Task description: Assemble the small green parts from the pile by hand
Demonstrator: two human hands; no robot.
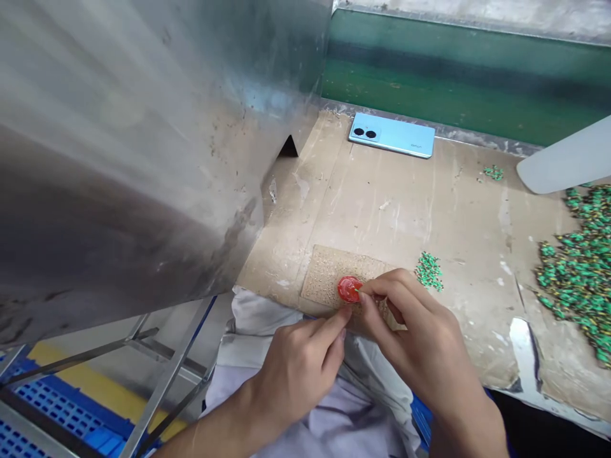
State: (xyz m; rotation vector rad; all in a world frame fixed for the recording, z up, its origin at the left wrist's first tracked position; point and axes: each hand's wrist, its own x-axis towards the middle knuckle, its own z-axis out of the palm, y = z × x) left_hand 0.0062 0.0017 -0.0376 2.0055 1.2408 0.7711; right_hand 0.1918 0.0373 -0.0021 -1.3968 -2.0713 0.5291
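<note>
A round red disc point(347, 287), whitish on its face, lies on a rough tan pad point(323, 273) near the table's front edge. Over the disc's right side, my right hand point(417, 324) pinches a tiny green piece between thumb and index finger. My left hand point(305, 359) is closed, its index fingertip close to the disc's lower edge. Whether those fingers grip anything is hidden. Just beyond my right hand sits a small cluster of green pieces point(429, 271).
A large heap of green, yellow and dark pieces point(580, 267) covers the table's right side, beside a white tube-like object point(568, 159). At the back lie a light-blue phone point(394, 135) and a few green pieces point(493, 172). A big metal housing point(143, 146) walls off the left.
</note>
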